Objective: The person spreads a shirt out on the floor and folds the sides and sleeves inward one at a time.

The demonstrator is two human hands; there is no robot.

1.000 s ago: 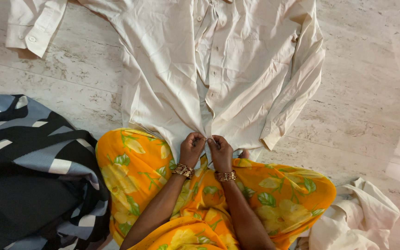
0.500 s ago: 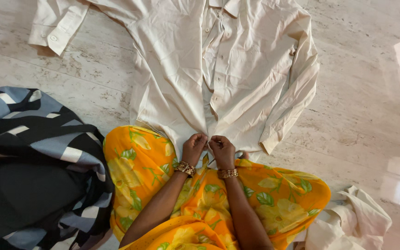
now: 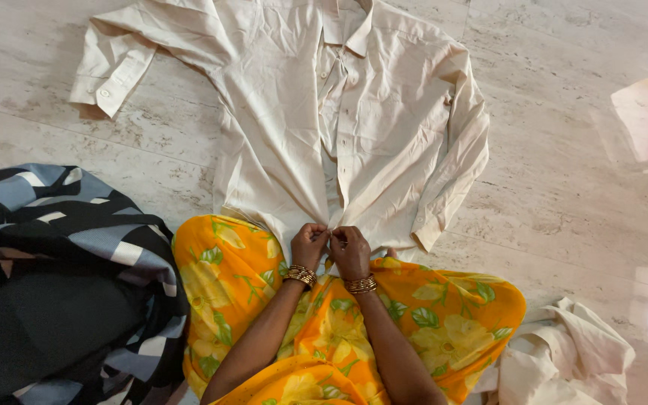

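Hands meet at the bottom middle: left hand and right hand both pinch the cream shirt's lower edge, fingers shut tight.

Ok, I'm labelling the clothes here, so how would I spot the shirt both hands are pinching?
On the pale marble floor, the cream shirt lies spread flat, collar away from the person. Unlike the striped cloth and the crumpled cream garment, it has a button placket and cuffed sleeves.
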